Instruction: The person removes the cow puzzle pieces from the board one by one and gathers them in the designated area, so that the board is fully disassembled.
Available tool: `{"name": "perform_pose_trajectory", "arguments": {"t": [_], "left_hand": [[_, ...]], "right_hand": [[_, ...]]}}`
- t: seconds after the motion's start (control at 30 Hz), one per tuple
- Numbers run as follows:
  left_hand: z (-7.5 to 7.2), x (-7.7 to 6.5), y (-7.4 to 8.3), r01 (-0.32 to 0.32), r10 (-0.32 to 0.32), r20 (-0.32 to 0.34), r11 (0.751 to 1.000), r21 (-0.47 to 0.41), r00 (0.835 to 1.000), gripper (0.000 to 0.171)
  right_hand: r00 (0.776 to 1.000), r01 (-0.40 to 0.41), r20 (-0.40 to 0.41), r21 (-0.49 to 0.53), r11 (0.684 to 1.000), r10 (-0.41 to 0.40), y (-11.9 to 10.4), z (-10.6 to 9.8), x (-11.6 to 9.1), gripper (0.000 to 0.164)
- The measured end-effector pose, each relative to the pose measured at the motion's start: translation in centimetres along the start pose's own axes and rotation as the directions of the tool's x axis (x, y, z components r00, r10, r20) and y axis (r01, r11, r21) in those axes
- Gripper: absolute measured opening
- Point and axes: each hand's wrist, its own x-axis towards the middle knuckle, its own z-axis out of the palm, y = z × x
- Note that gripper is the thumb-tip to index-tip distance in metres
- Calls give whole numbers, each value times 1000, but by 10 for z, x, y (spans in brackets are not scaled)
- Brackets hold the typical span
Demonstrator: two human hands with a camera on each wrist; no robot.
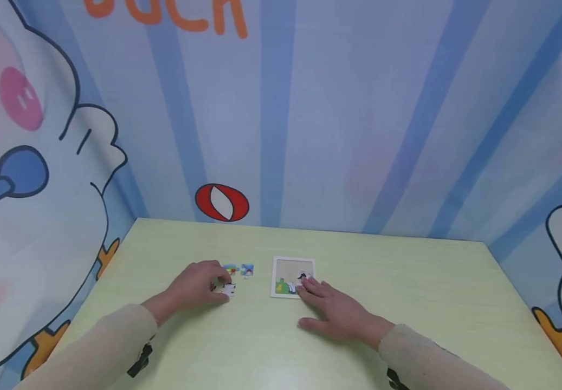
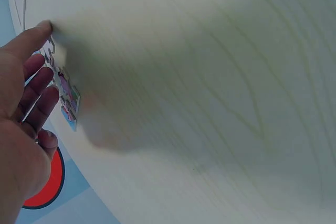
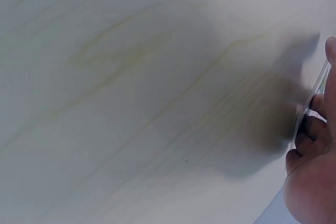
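Observation:
My left hand (image 1: 195, 287) reaches over a small group of jigsaw pieces on the table, thumb and fingertips parted around a black-and-white piece (image 1: 230, 290). Just beyond the fingers lie a green and blue piece (image 1: 230, 268) and a blue piece (image 1: 247, 270). In the left wrist view, colourful pieces (image 2: 68, 100) show flat past the spread fingers. A white-rimmed puzzle tray (image 1: 285, 267) sits to the right, with a green piece (image 1: 283, 287) and a black-and-white one in its lower part. The fingertips of my right hand (image 1: 336, 311) rest on the tray's lower right corner, partly covering it.
The pale wooden table (image 1: 407, 287) meets a blue striped backdrop (image 1: 320, 135) at its far edge. Side panels with printed white ducks stand left and right. A red and white oval (image 1: 221, 202) is printed low on the backdrop.

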Motion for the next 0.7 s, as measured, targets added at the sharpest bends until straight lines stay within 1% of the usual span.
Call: {"name": "perform_pose_trajectory", "arguments": {"t": [0.07, 0.23, 0.4, 0.7], "left_hand": [[0, 0, 0, -11, 11, -7, 1000, 8, 1000, 29], [0, 0, 1, -9, 9, -16, 1000, 19, 1000, 30], [-2, -2, 1, -18, 19, -24, 1000, 24, 1000, 30], [-1, -3, 0, -22, 23, -46, 999, 25, 999, 29]], "right_hand": [[1000, -6, 5, 5, 1000, 6, 0, -1, 0, 78], [1000, -9, 9, 18, 1000, 8, -1, -3, -1, 78], [1000, -1, 4, 1, 1000, 1, -2, -4, 0, 78], [1000, -16, 14, 0, 1000, 16, -1, -1, 1, 78]]}}
